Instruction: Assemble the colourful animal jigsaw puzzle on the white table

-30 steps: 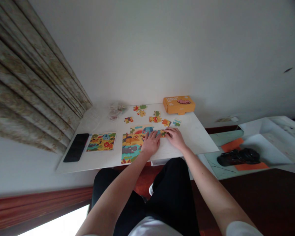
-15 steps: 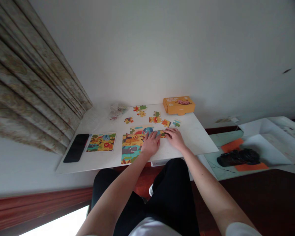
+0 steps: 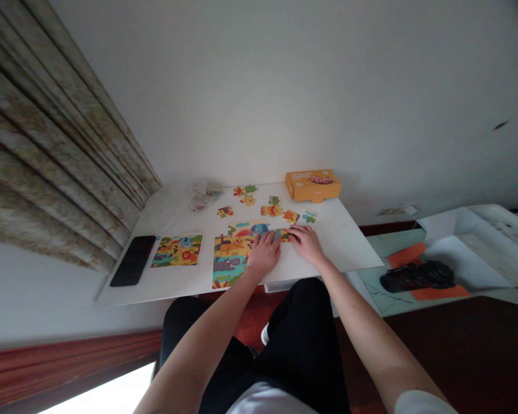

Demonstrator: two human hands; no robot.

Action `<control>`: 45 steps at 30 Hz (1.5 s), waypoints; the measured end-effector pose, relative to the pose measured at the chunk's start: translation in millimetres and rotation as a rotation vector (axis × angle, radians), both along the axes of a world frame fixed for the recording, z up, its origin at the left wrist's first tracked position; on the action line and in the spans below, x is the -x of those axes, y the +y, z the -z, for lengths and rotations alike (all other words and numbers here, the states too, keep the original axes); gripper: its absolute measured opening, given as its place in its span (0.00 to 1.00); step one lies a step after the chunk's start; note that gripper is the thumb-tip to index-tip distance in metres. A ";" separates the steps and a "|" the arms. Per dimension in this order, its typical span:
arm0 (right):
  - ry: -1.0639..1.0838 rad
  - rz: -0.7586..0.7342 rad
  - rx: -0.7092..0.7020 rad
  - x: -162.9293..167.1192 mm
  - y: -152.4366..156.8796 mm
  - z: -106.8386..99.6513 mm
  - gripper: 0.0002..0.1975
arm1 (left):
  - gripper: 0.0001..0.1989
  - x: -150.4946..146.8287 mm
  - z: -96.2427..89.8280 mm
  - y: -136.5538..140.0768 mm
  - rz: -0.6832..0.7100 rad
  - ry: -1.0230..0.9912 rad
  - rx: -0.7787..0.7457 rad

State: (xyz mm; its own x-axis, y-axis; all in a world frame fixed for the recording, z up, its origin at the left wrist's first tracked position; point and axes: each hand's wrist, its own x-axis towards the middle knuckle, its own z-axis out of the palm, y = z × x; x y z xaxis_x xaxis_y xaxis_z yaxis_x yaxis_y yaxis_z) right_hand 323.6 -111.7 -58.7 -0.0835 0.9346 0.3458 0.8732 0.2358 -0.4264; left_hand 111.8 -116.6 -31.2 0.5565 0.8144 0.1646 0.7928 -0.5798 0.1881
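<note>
Your left grip [image 3: 264, 253] lies flat and unclosed on the puzzle [image 3: 229, 263], which spreads out from beneath it to the left. Just right of it, your right grip [image 3: 305, 242] has its fingers bent down at a piece [image 3: 286, 236] showing between the two; whether they pinch it or only press, I cannot tell. You look to be at the fitting step, bracing with the left and lining up that piece with the right. The next move seems to call for light, level pressure along the seam, the left grip steady so nothing joined shifts. Whether the piece has locked is too small to see. Beyond your grips lie loose pieces [image 3: 271, 211] and, farther back on the bench [image 3: 349, 241], the box [image 3: 313, 186]. The picture card [image 3: 176, 251] sits well left of your left grip, handy for checking the match.
</note>
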 end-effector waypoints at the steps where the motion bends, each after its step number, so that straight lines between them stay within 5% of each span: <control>1: 0.003 0.000 0.003 0.0 -0.1 -0.2 0.15 | 0.22 0.1 -0.4 -0.3 0.000 0.001 0.001; 11: 0.150 0.016 -0.021 -0.2 4.5 -1.6 0.14 | 0.22 5.2 -11.4 4.9 0.003 -0.013 0.066; 18: 0.285 0.159 -0.054 -1.9 12.4 0.0 0.15 | 0.21 72.2 -21.0 -4.7 -0.126 0.007 0.037; 22: 0.133 0.240 -0.021 29.9 33.6 -15.0 0.18 | 0.24 100.6 -11.2 -19.7 -0.223 0.064 0.050; 28: 0.004 0.390 0.125 99.6 80.3 -36.6 0.29 | 0.26 102.4 -4.3 -28.8 -0.245 0.062 0.031; 37: 0.066 0.527 0.125 123.2 115.7 -25.4 0.24 | 0.24 102.4 -6.0 -30.4 -0.244 0.015 0.026; 45: 0.053 0.281 0.239 94.5 120.4 -38.9 0.28 | 0.23 101.8 -8.5 -30.7 -0.242 -0.015 0.023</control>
State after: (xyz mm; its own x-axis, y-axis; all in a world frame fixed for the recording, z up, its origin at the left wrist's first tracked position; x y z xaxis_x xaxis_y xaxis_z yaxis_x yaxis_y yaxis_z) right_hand 229.1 8.7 -19.8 0.1998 0.9735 0.1115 0.8648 -0.1217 -0.4872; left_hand 10.0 -147.2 -22.7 0.3422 0.9274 0.1513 0.9052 -0.3685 0.2116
